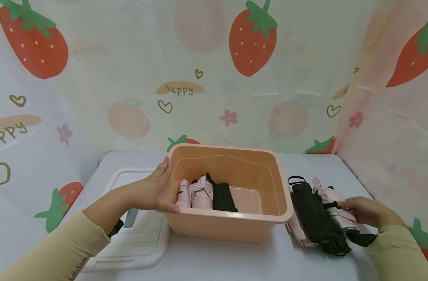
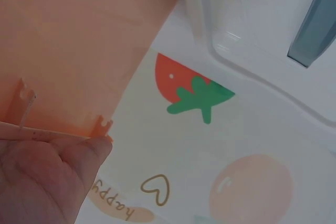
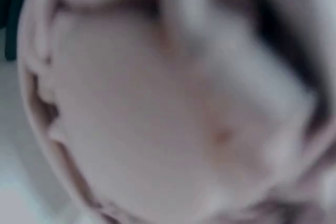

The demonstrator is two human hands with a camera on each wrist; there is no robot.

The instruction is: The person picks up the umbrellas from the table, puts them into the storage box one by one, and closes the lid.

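Note:
A peach plastic bin [image 1: 228, 226] stands mid-table. Inside, at its left end, are pink folded umbrellas [image 1: 201, 194] and a black bundle [image 1: 224, 197]. My left hand [image 1: 148, 191] rests against the bin's left side, fingers extended along it and thumb on the front rim; its palm [image 2: 39, 182] shows below the rim in the left wrist view. Right of the bin, my right hand [image 1: 366, 210] grips a pink folded umbrella [image 1: 341, 216] lying on the table. Pink fabric [image 3: 136, 119] fills the blurred right wrist view.
A black folded umbrella [image 1: 315, 214] with a loop strap lies between the bin and my right hand, partly over another pink one [image 1: 299, 232]. A white lid [image 1: 140, 242] with a grey handle lies left of the bin. Strawberry-print sheets [image 1: 214, 78] enclose the table.

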